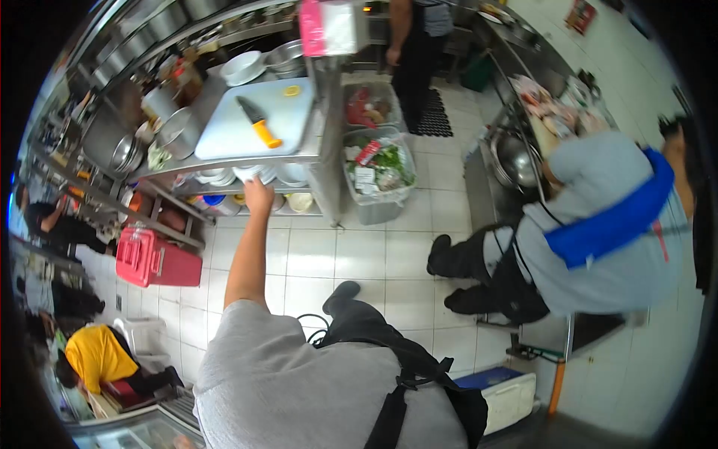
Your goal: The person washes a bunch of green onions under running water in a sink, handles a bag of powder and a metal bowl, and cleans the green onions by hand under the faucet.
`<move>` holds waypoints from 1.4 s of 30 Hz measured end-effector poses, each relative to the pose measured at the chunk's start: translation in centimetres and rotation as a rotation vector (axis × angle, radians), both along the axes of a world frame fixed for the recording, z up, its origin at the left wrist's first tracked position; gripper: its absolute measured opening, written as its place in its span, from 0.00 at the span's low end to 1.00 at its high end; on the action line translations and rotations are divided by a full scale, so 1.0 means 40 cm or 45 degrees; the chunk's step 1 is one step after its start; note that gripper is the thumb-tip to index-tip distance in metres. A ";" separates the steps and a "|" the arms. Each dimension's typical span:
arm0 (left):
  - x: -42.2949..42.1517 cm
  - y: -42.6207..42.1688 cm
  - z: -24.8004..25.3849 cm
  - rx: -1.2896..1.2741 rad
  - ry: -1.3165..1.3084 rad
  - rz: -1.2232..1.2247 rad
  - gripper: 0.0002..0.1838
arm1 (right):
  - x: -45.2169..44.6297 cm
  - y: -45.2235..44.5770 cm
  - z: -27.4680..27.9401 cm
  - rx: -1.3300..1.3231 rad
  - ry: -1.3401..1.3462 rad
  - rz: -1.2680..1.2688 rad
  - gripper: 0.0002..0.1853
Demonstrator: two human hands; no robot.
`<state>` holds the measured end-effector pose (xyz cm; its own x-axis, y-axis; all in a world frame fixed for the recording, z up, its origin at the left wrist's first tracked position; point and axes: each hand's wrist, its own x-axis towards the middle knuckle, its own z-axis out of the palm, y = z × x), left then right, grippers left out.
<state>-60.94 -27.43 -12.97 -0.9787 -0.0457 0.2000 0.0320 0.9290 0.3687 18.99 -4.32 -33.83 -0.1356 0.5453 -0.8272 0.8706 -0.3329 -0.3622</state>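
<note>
My left hand [259, 196] is stretched out to the shelf below the steel counter. Its fingers are closed at the rim of a white dish [250, 173], partly hidden by their own angle. Other white dishes [215, 176] stand beside it. Above, on the counter, lies a white cutting board [224, 133] with a yellow-handled knife [259, 123] and a small yellow slice [292, 90] on it. My right hand does not show.
Two bins [380, 196] stand right of the counter. A red cooler [158, 258] is on the floor at left. At right, a person in grey [598, 224] leans over a sink counter; other people are at the top and far left. A white-and-blue cooler [508, 400] sits lower right.
</note>
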 end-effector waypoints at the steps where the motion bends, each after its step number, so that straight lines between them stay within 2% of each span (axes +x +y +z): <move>1: -0.051 -0.045 0.058 0.011 0.183 0.054 0.28 | -0.039 0.031 0.003 0.008 0.000 0.075 0.17; 3: -0.151 -0.137 0.161 -0.007 0.487 0.143 0.29 | -0.107 0.079 0.000 0.061 -0.020 0.274 0.16; 4: -0.209 -0.163 0.211 -0.026 0.602 0.169 0.29 | -0.124 0.098 -0.004 0.123 -0.046 0.491 0.16; 6: -0.345 -0.244 0.259 -0.220 0.686 0.245 0.30 | -0.182 0.151 -0.012 0.510 -0.111 1.377 0.15; 7: -0.419 -0.299 0.270 -0.367 0.696 0.192 0.26 | -0.220 0.163 -0.015 0.708 -0.122 1.582 0.14; 8: -0.557 -0.413 0.196 -0.644 0.807 0.114 0.24 | -0.277 0.189 -0.001 0.729 -0.061 1.391 0.14; 9: -0.648 -0.478 0.167 -1.001 0.587 0.221 0.23 | -0.363 0.207 0.052 0.537 0.271 0.919 0.16; 10: -0.726 -0.552 0.128 -1.167 0.915 0.153 0.23 | -0.468 0.181 0.076 0.252 0.422 -0.144 0.16; 11: -0.716 -0.530 0.174 -1.076 0.388 0.273 0.22 | -0.591 0.168 0.153 0.341 0.434 -0.219 0.16; 12: -0.734 -0.561 0.165 -1.170 0.301 0.271 0.21 | -0.665 0.184 0.187 0.275 0.403 -0.061 0.17; 13: -0.785 -0.617 0.136 -1.057 0.154 0.213 0.18 | -0.767 0.167 0.281 0.293 0.438 0.020 0.15; 14: -0.781 -0.622 0.152 -0.946 0.124 0.283 0.15 | -0.823 0.141 0.291 0.286 0.562 -0.122 0.15; 15: -0.781 -0.646 0.153 -1.014 0.187 0.276 0.13 | -0.880 0.114 0.344 0.314 0.585 -0.062 0.14; 16: -0.757 -0.644 0.169 -1.116 0.247 0.274 0.14 | -0.922 0.091 0.392 0.342 0.609 0.010 0.14; 18: -0.743 -0.648 0.196 -1.140 0.432 0.188 0.18 | -0.943 0.055 0.389 0.447 0.602 0.179 0.12; 19: -0.713 -0.616 0.231 -1.043 0.428 0.130 0.20 | -0.943 0.040 0.397 0.499 0.592 0.254 0.11; 20: -0.615 -0.545 0.311 -0.944 0.423 0.069 0.22 | -0.939 0.025 0.408 0.553 0.580 0.326 0.11; 22: -0.512 -0.457 0.394 -0.658 0.367 -0.220 0.20 | -0.928 -0.008 0.420 0.594 0.593 0.388 0.10; 23: -0.407 -0.349 0.464 -0.713 0.265 -0.333 0.19 | -0.921 -0.025 0.417 0.588 0.621 0.378 0.09; 24: -0.275 -0.228 0.520 -0.769 0.160 -0.451 0.18 | -0.927 -0.035 0.419 0.411 0.615 0.336 0.10; 25: -0.136 -0.134 0.540 -0.618 0.165 -0.677 0.15 | -0.917 -0.050 0.426 0.526 0.789 0.363 0.11; 26: -0.037 -0.064 0.547 -0.462 0.165 -0.893 0.14 | -0.919 -0.054 0.472 0.487 0.814 0.367 0.12; 27: 0.030 0.006 0.493 -0.014 -0.146 -1.038 0.14 | -0.923 -0.057 0.551 0.398 0.836 0.259 0.13; 28: 0.115 0.051 0.461 -0.081 -0.305 -1.206 0.12 | -0.912 -0.060 0.588 0.449 0.904 0.194 0.14; 29: 0.240 0.138 0.470 -0.135 -0.477 -1.370 0.11 | -0.894 -0.059 0.600 0.340 0.870 0.075 0.18; 30: 0.296 0.188 0.378 -0.121 -0.512 -1.589 0.09 | -0.867 -0.061 0.622 0.342 0.907 -0.073 0.21; 32: 0.515 0.346 0.305 -0.225 -0.459 -2.105 0.12 | -0.783 -0.057 0.653 0.348 0.974 -0.372 0.28; 33: 0.623 0.417 0.257 -0.229 -0.533 -2.413 0.10 | -0.722 -0.044 0.642 0.071 1.034 -0.591 0.38; 34: 0.742 0.477 0.222 -0.145 -0.542 -2.678 0.08 | -0.661 -0.034 0.648 0.000 0.990 -0.783 0.42; 35: 0.861 0.538 0.186 -0.495 -0.578 -2.887 0.09 | -0.582 -0.019 0.628 -0.025 0.976 -0.855 0.40; 36: 0.978 0.585 0.134 -0.649 -0.425 -3.132 0.11 | -0.490 -0.004 0.595 -0.051 0.954 -0.919 0.39; 37: 1.089 0.632 0.080 -0.539 -0.469 -3.301 0.11 | -0.384 -0.005 0.526 0.064 0.957 -1.018 0.35; 38: 1.202 0.673 0.012 -0.623 -0.288 -3.419 0.12 | -0.268 -0.007 0.431 0.186 0.957 -1.111 0.31; 39: 1.315 0.722 -0.050 -0.751 -0.293 -3.517 0.13 | -0.158 0.003 0.329 0.111 1.016 -1.362 0.28; 41: 1.537 0.796 -0.125 -1.001 0.047 -3.649 0.17 | 0.021 -0.001 0.172 -0.012 1.162 -1.764 0.24; 42: 1.648 0.832 -0.113 -0.828 0.020 -3.629 0.20 | 0.118 0.011 0.116 -0.012 1.234 -1.904 0.23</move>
<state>4.98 5.85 -17.49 0.9362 0.2611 -0.2353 0.3243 -0.8998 0.2918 23.72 -3.89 -29.20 0.0297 0.6448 -0.7637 -0.6490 -0.5687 -0.5054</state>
